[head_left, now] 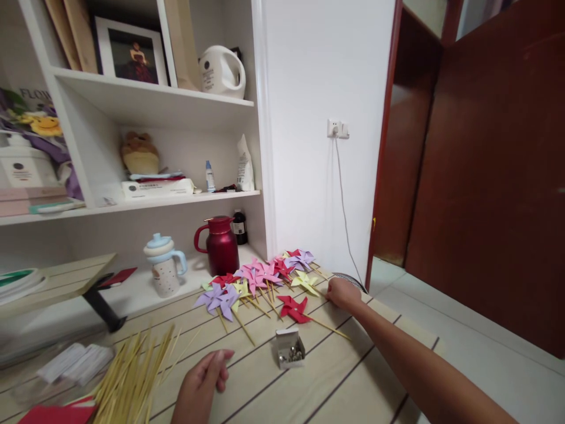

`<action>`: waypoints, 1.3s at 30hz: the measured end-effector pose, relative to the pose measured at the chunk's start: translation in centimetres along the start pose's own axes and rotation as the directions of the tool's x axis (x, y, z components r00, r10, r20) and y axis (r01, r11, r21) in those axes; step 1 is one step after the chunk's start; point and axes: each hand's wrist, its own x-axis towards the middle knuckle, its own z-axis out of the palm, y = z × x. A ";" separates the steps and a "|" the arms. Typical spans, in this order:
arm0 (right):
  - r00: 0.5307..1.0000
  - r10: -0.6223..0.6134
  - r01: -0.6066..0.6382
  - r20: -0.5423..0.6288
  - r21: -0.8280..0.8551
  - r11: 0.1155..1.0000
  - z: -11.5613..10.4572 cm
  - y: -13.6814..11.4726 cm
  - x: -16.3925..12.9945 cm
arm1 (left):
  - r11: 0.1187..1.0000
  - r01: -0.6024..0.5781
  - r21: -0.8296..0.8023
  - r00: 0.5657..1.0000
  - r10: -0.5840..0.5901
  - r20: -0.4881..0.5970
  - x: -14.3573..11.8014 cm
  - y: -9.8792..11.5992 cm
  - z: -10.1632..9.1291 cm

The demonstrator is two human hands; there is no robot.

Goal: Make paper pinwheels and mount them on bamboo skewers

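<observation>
- Head view: my right hand (342,292) reaches far out, grip curled and resting on the far edge of the wooden table (309,377). I cannot tell whether it pinches anything.
- Just to the left of that grip lies the yellow pinwheel (305,282), near the fingers but apart from them. The red pinwheel (294,308) lies a little nearer me and left of it, its stick running toward my right forearm.
- My left hand (203,377) lies low and close to me, grip loosely spread, fingertips on the table, holding nothing.
- Right of the left grip, between both hands, sits the small open box of pins (289,348), near but not touching either hand.
- Left of the left grip lies the bundle of bamboo sticks (132,377), too many to count, with a red paper sheet (57,412) beside it.
- The row of pinwheels (256,280) runs leftward from the right grip along the table's far edge: roughly ten, in purple, pink, red and yellow, overlapping, so the count is not exact.
- Open room: bare planks between my hands and in front of the box; the table edge falls to the floor just right of my right arm.
- Beyond the row, on the shelf, stand one red jug (220,246) and one pale cup (164,268).
</observation>
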 end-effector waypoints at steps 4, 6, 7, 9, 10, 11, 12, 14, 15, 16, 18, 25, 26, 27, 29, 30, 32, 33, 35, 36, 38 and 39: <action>0.997 0.011 -0.011 0.080 0.004 1.000 0.2 0.8 -0.5 | 0.998 0.028 0.052 0.997 -0.032 0.076 0.2 0.6 -0.4; 0.996 0.022 -0.023 0.086 0.013 1.000 0.1 1.4 -1.1 | 0.997 0.037 0.066 0.996 -0.042 0.082 0.2 0.8 -0.5; 0.996 0.026 -0.028 0.084 0.021 0.999 0.0 1.7 -1.4 | 0.997 0.039 0.068 0.996 -0.044 0.077 0.2 0.9 -0.5; 0.997 0.029 -0.032 0.071 0.042 0.999 -0.3 2.2 -1.6 | 0.997 0.042 0.070 0.996 -0.048 0.079 0.1 1.1 -0.4; 0.998 0.031 -0.034 0.061 0.056 0.998 -0.6 2.3 -1.6 | 0.997 0.040 0.068 0.996 -0.046 0.079 0.1 1.1 -0.3; 0.998 0.032 -0.035 0.051 0.072 0.997 -0.9 2.2 -1.4 | 0.997 0.035 0.065 0.996 -0.040 0.080 0.1 1.1 -0.3; 0.999 0.035 -0.039 0.041 0.089 0.995 -1.1 2.1 -1.0 | 0.998 0.029 0.060 0.996 -0.034 0.079 0.0 1.1 -0.2; 0.999 0.044 -0.047 0.027 0.124 0.991 -1.6 1.4 0.2 | 0.999 0.021 0.048 0.997 -0.024 0.080 0.0 1.0 -0.2; 0.999 0.048 -0.051 0.025 0.141 0.989 -1.7 0.8 0.8 | 0.999 0.023 0.042 0.996 -0.027 0.081 0.0 1.0 -0.1; 0.998 0.051 -0.054 0.026 0.158 0.986 -1.6 0.3 1.5 | 0.999 0.030 0.036 0.996 -0.033 0.085 0.1 0.9 -0.1; 0.998 0.050 -0.056 0.034 0.189 0.980 -1.3 -0.8 2.6 | 0.999 0.044 0.027 0.995 -0.047 0.087 0.2 0.6 -0.1; 0.996 0.072 -0.079 0.045 0.201 0.976 1.2 -2.8 4.0 | 0.998 0.061 0.014 0.993 -0.062 0.100 0.5 -0.3 -0.2; 0.996 0.074 -0.080 0.040 0.194 0.978 1.5 -2.9 4.0 | 0.998 0.057 0.013 0.993 -0.058 0.104 0.5 -0.4 -0.2; 0.997 0.072 -0.078 0.035 0.186 0.979 1.6 -3.0 4.0 | 0.999 0.053 0.011 0.993 -0.054 0.109 0.5 -0.5 -0.2; 0.997 0.069 -0.072 0.024 0.170 0.983 1.8 -3.4 3.9 | 0.998 0.060 0.004 0.992 -0.060 0.114 0.5 -0.6 -0.1; 0.998 0.069 -0.070 0.015 0.161 0.984 1.8 -3.6 3.9 | 0.998 0.067 0.002 0.991 -0.067 0.113 0.5 -0.6 -0.1; 0.998 0.069 -0.067 -0.012 0.143 0.987 1.5 -4.1 3.9 | 0.997 0.080 0.001 0.991 -0.079 0.111 0.6 -0.7 0.0; 0.997 0.067 -0.063 -0.028 0.135 0.989 1.3 -4.3 3.8 | 0.997 0.082 0.001 0.991 -0.082 0.109 0.6 -0.7 0.0; 0.997 0.057 -0.049 -0.058 0.121 0.991 0.7 -4.6 3.7 | 0.997 0.076 -0.006 0.991 -0.075 0.107 0.6 -0.6 -0.1; 0.996 0.051 -0.043 -0.068 0.115 0.992 0.3 -4.7 3.6 | 0.997 0.071 -0.015 0.992 -0.069 0.108 0.6 -0.6 -0.1; 0.996 0.042 -0.034 -0.074 0.106 0.994 -0.5 -4.7 3.3 | 0.997 0.063 -0.039 0.993 -0.058 0.107 0.6 -0.5 -0.2; 0.997 0.035 -0.028 -0.070 0.103 0.994 -0.9 -4.6 3.0 | 0.997 0.060 -0.053 0.993 -0.054 0.106 0.6 -0.5 -0.3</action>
